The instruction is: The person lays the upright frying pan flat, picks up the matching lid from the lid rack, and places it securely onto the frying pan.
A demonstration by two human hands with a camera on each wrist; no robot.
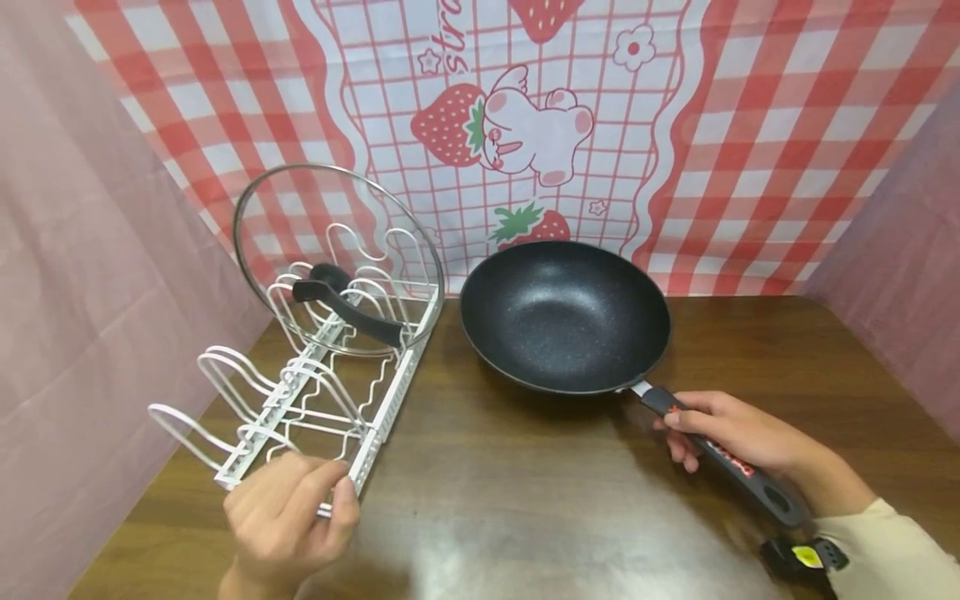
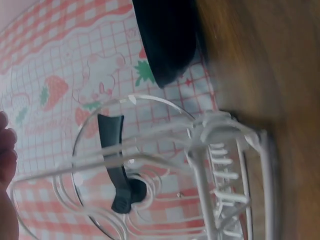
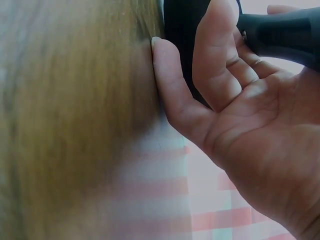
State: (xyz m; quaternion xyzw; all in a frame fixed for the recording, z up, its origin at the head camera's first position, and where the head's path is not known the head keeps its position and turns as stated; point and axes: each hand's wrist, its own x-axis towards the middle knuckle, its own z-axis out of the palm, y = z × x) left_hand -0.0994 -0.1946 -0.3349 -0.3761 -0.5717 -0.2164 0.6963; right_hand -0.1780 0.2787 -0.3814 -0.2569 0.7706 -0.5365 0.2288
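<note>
My right hand [image 1: 757, 437] grips the dark handle [image 1: 720, 454] of a black wok [image 1: 566, 321], thumb laid along the top. The wok is tilted so its speckled inside faces me. In the right wrist view the fingers [image 3: 212, 60] lie beneath the handle, the lowest ones stretched out. A white wire pan rack [image 1: 397, 387] stands at the left, holding a glass lid [image 1: 322, 204] upright with its black handle [image 1: 363, 321] towards me. Close to the rack's near end is my left hand [image 1: 288, 517], fingers loosely curled and holding nothing; in the left wrist view they appear apart from the wires.
A brown wooden table [image 1: 480, 492] carries everything. Behind it hangs a red-and-white checked cloth [image 1: 757, 150] with strawberries, and pinkish cloth [image 1: 82, 275] closes off both sides. Several white wire dividers [image 1: 225, 358] rise along the rack.
</note>
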